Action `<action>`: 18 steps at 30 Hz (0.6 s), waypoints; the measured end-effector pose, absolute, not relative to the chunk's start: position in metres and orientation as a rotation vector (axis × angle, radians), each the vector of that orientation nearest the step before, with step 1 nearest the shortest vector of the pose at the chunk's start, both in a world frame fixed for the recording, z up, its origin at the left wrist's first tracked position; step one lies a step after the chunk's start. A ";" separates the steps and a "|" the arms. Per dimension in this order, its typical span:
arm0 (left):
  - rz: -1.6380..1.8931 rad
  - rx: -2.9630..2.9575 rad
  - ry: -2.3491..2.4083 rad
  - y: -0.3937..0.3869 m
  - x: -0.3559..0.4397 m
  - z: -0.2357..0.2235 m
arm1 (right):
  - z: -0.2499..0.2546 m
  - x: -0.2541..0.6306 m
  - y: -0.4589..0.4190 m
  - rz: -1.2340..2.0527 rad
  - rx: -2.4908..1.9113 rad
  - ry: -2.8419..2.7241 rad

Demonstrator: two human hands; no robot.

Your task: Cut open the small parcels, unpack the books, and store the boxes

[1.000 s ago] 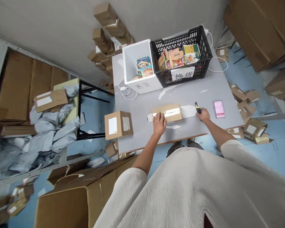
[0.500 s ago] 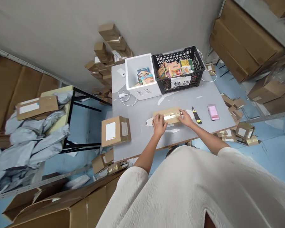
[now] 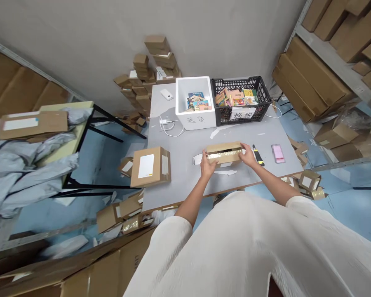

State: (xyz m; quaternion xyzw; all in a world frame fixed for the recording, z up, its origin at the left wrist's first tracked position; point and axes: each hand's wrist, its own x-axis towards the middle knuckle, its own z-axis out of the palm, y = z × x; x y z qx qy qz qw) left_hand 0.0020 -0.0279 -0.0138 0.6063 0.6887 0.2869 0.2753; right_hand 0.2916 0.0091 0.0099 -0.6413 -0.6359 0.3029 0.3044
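A small cardboard box (image 3: 230,158) sits on the grey table in front of me, between my hands. Shiny tape runs along its top, and a dark gap shows beside the tape where a flap is partly raised. My left hand (image 3: 207,166) is closed around the box's left end, thumb along the near side. At the other end, my right hand (image 3: 247,155) grips the right edge. Under the box lies a white sheet or bag (image 3: 197,159), mostly covered. A yellow-and-black utility knife (image 3: 258,155) rests just right of my right hand.
A white foam bin (image 3: 196,120) and a black plastic crate (image 3: 241,116), both with books, stand at the back of the table (image 3: 179,177). A labelled carton (image 3: 150,167) is at the left edge. A pink blurred item (image 3: 278,153) lies right. Grey parcels (image 3: 46,171) fill the left side.
My left hand has moved from on top of the box to its left end. The box's top has parted, exposing a dark gap. The camera view has shifted slightly.
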 end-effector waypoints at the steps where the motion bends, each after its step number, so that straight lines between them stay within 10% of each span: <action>1: 0.794 1.611 1.834 -0.029 0.002 -0.015 | 0.012 0.289 0.014 0.829 -1.691 -1.614; 18: 0.612 1.773 1.862 -0.023 -0.001 0.000 | 0.035 0.296 0.091 0.835 -1.675 -2.297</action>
